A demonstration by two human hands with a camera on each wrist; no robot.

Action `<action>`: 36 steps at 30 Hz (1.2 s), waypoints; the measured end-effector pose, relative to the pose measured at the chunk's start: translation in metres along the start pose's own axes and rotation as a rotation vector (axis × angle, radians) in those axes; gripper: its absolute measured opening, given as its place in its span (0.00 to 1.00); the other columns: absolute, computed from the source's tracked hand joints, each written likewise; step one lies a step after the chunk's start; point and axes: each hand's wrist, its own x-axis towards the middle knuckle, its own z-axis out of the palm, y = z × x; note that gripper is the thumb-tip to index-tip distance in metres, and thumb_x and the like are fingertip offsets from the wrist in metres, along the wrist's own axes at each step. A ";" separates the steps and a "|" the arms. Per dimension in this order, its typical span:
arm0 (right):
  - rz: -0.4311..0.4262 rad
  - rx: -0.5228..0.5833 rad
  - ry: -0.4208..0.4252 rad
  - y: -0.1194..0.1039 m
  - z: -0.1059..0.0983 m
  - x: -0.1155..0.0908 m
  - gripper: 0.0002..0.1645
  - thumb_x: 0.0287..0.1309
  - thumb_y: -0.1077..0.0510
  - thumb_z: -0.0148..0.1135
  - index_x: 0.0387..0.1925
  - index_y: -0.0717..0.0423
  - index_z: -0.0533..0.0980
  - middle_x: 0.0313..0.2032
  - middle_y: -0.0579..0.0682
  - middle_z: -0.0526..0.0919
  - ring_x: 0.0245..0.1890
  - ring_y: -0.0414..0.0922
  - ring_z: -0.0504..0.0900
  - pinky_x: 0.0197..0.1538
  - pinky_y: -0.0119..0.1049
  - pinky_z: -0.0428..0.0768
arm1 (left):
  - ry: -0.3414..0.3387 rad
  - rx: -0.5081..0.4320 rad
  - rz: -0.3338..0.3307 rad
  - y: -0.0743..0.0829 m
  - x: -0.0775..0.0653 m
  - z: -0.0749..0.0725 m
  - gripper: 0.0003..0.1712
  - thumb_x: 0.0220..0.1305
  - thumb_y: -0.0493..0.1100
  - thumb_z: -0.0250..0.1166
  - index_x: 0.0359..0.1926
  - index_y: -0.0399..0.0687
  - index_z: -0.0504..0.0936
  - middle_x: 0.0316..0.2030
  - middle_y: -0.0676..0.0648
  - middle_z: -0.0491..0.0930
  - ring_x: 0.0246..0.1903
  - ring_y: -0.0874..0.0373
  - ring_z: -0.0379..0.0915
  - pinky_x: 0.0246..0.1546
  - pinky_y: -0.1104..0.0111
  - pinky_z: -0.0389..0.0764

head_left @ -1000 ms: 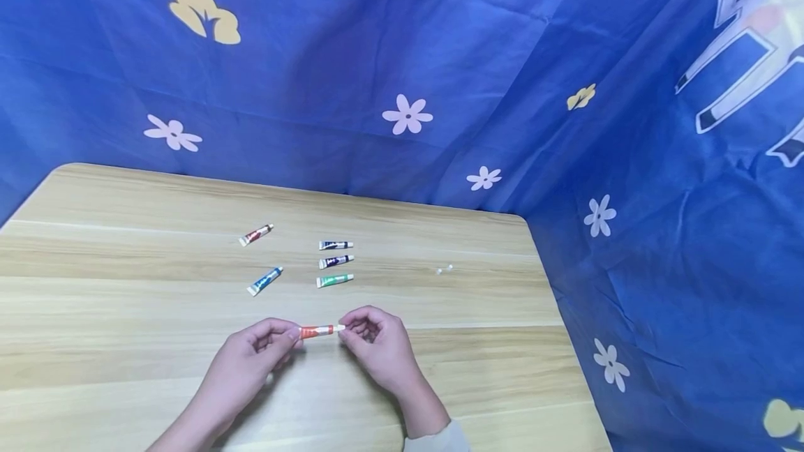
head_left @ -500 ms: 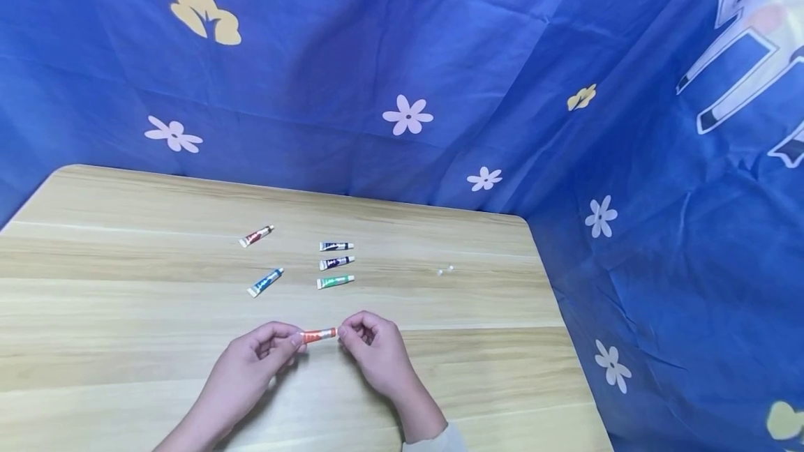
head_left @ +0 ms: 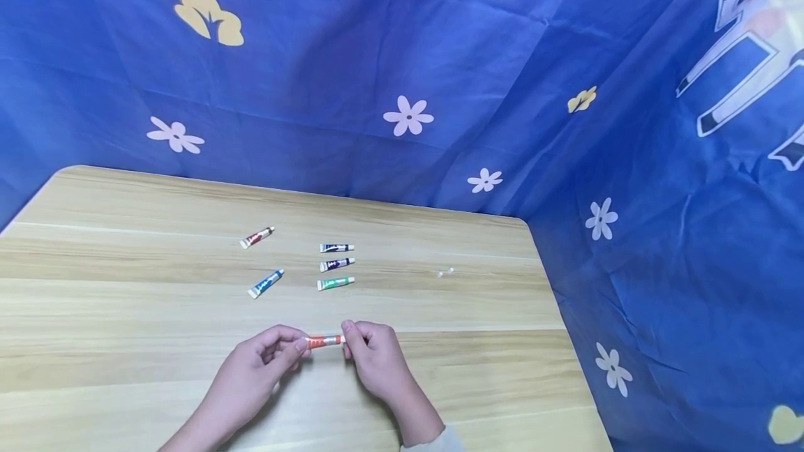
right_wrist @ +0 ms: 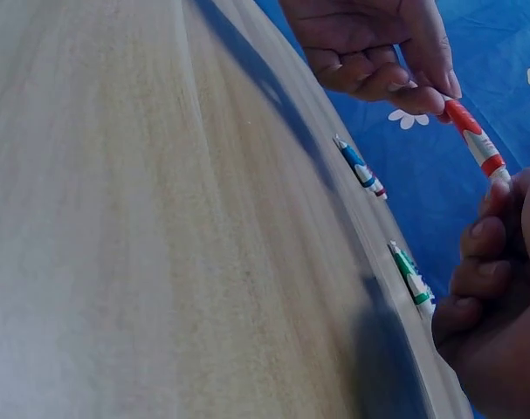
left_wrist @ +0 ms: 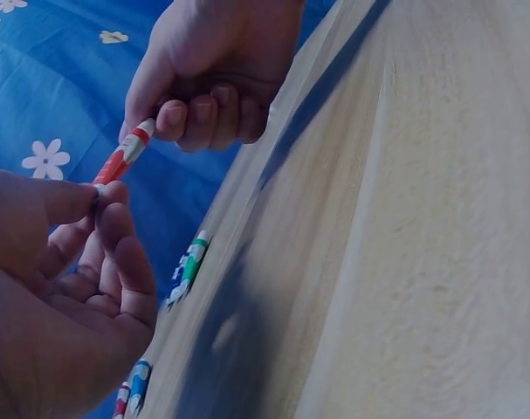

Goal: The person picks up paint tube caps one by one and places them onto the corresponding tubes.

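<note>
Above the counter [head_left: 490,382], our left hand [head_left: 251,367] pinches the orange tube [head_left: 323,342] at its tail and our right hand [head_left: 382,363] grips its white end [right_wrist: 500,175] with curled fingers [left_wrist: 201,122], so twisting too hard could crumple it.

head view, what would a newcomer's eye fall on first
Probably the blue flowered backdrop rising behind the wooden table. Then the orange-red tube low in the view, held at one end by the left hand and at the other by the right hand. Five more tubes lie beyond them.

Slim orange-red tube [head_left: 324,342], nearly level
</note>
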 end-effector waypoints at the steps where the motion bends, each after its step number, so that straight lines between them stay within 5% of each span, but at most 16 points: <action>1: 0.007 -0.012 0.002 0.001 0.000 0.000 0.36 0.83 0.42 0.52 0.21 0.60 0.79 0.16 0.41 0.71 0.20 0.32 0.65 0.29 0.28 0.68 | 0.001 0.000 0.001 0.000 0.000 0.000 0.09 0.77 0.51 0.68 0.47 0.54 0.89 0.34 0.54 0.88 0.31 0.63 0.80 0.39 0.72 0.77; 4: 0.005 -0.039 -0.003 0.003 -0.002 0.001 0.36 0.86 0.41 0.47 0.25 0.60 0.80 0.20 0.47 0.79 0.24 0.32 0.72 0.35 0.28 0.74 | 0.007 0.011 0.004 -0.001 0.000 0.001 0.09 0.77 0.51 0.68 0.47 0.54 0.89 0.34 0.54 0.88 0.31 0.63 0.80 0.38 0.72 0.76; 7: -0.026 -0.023 -0.038 0.004 -0.005 0.002 0.30 0.87 0.43 0.45 0.40 0.59 0.82 0.30 0.55 0.86 0.30 0.33 0.78 0.42 0.28 0.79 | 0.007 0.015 -0.014 -0.002 0.000 0.001 0.10 0.78 0.52 0.68 0.48 0.54 0.89 0.34 0.54 0.89 0.31 0.62 0.80 0.38 0.72 0.76; 10: -0.084 0.023 -0.098 0.005 -0.010 0.002 0.19 0.83 0.48 0.56 0.59 0.57 0.78 0.39 0.57 0.87 0.35 0.32 0.79 0.45 0.27 0.82 | -0.006 -0.022 -0.064 -0.003 0.000 0.000 0.13 0.78 0.53 0.67 0.50 0.51 0.89 0.35 0.53 0.90 0.32 0.62 0.80 0.38 0.72 0.78; 13: -0.152 0.080 -0.127 0.006 -0.012 0.001 0.25 0.73 0.55 0.69 0.65 0.57 0.75 0.46 0.57 0.86 0.40 0.30 0.80 0.49 0.26 0.83 | -0.017 -0.087 -0.124 -0.005 0.001 -0.001 0.15 0.78 0.52 0.68 0.53 0.47 0.89 0.36 0.52 0.91 0.32 0.63 0.80 0.33 0.71 0.79; 22: -0.297 0.082 -0.002 0.000 -0.013 -0.003 0.08 0.66 0.62 0.73 0.46 0.55 0.85 0.42 0.56 0.89 0.42 0.32 0.84 0.53 0.33 0.88 | -0.046 -0.193 -0.201 -0.004 0.006 -0.003 0.17 0.78 0.49 0.67 0.56 0.41 0.87 0.36 0.52 0.91 0.29 0.65 0.77 0.21 0.73 0.71; 36: -0.223 0.044 0.002 0.001 -0.007 -0.004 0.14 0.77 0.51 0.64 0.41 0.58 0.83 0.36 0.58 0.87 0.33 0.29 0.79 0.41 0.27 0.84 | -0.084 -0.241 -0.169 0.000 0.001 -0.004 0.17 0.77 0.51 0.69 0.54 0.42 0.87 0.36 0.52 0.91 0.30 0.64 0.78 0.23 0.72 0.74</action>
